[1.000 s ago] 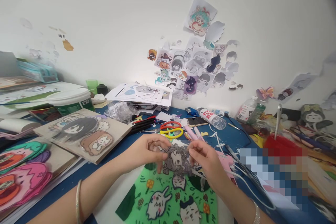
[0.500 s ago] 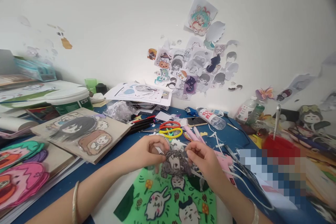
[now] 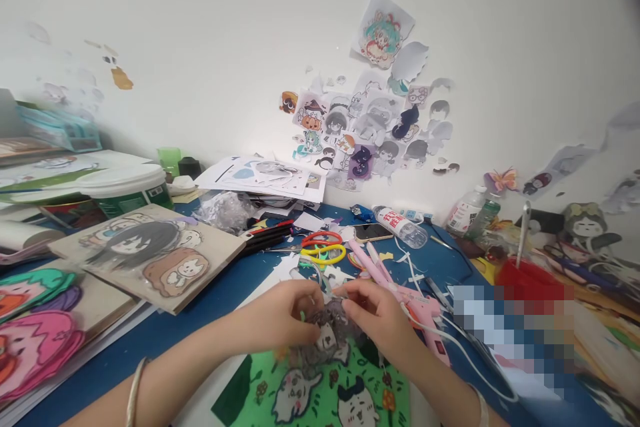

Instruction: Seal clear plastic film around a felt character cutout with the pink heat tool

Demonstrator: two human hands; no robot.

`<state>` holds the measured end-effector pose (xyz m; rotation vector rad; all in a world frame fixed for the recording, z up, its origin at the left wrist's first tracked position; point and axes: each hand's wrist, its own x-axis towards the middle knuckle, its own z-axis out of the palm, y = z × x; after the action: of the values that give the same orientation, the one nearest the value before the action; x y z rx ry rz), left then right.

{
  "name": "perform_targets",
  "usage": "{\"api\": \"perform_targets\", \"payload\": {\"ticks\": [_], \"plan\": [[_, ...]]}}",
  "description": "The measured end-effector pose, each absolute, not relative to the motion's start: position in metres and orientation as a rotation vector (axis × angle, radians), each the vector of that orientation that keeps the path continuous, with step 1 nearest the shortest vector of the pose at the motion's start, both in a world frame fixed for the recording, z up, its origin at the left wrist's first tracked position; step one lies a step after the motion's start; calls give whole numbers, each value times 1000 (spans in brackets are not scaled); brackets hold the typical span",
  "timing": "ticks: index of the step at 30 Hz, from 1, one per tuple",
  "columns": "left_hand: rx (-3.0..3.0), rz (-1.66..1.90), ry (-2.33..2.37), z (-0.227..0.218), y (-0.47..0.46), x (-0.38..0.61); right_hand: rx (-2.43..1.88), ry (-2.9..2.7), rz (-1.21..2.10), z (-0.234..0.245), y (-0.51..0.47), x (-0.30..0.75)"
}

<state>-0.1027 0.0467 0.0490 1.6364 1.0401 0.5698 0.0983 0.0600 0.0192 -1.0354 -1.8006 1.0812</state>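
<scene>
A grey cartoon-figure cutout [image 3: 326,340], slightly blurred, is between my hands above a green sheet [image 3: 270,387] with white cartoon animals and orange flowers drawn on it. My left hand [image 3: 293,313] has its fingers curled on the cutout's upper left edge. At its upper right edge, my right hand [image 3: 373,312] pinches it between thumb and fingers. My fingers hide part of the cutout's top. Just beyond my hands lie scissors with yellow and red handles [image 3: 325,250] and paper scraps.
A pink glue gun [image 3: 425,313] with a white cable lies right of my right hand. A board with cutouts [image 3: 220,240] and a white-lidded tub [image 3: 125,181] stand left. A plastic bottle [image 3: 403,227], a phone [image 3: 370,233] and a red container [image 3: 515,277] are farther back and right.
Both hands have lowered slightly toward the green sheet with the cutout between them. The cutout now hangs lower, covering more of the drawn animals. The view has shifted a little.
</scene>
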Motion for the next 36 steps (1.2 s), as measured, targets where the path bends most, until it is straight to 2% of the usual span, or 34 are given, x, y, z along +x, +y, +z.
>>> {"api": "perform_targets", "payload": {"ticks": [3, 10, 15, 23, 36], "plan": [[1624, 552, 995, 49, 43, -99, -1033, -1782, 1112, 20, 58, 99], [1262, 918, 828, 40, 56, -97, -870, -1581, 1242, 24, 63, 104], [1232, 1070, 759, 37, 56, -93, -830, -1599, 1283, 22, 61, 104], [1232, 1064, 629, 31, 50, -81, -840, -1638, 1329, 18, 61, 102], [1237, 1114, 669, 29, 50, -80, -834, -1619, 1371, 14, 63, 103]]}}
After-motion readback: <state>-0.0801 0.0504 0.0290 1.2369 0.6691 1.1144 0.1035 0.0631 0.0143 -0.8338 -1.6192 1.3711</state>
